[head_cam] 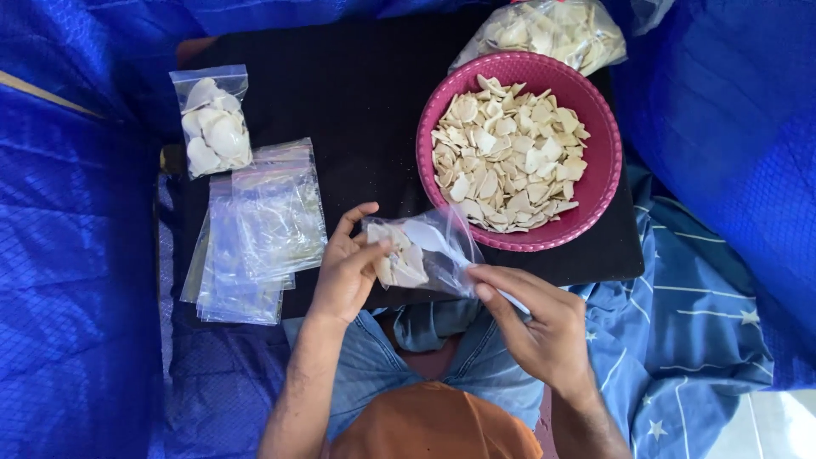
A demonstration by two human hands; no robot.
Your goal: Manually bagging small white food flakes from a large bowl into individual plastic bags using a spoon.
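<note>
Ok, both hands closed on small clear bag [422, 255] of pale chips, just below pink bowl [516, 153]: L hand [347, 270] pinches the filled end, R hand [537, 327] fingers nip the mouth. We'd keep mouth up, press strip evenly w/o crushing chips.

Illumination is bright, diffuse daylight with a strong blue cast from the surrounding blue tarpaulin [68, 255]. Shadows are soft and short. Mild glare appears on the stack of clear plastic bags [255, 229]. The black board [357, 102] renders deep, without detail. Focus is adequate at centre; edges show slight softness and compression blur
</note>
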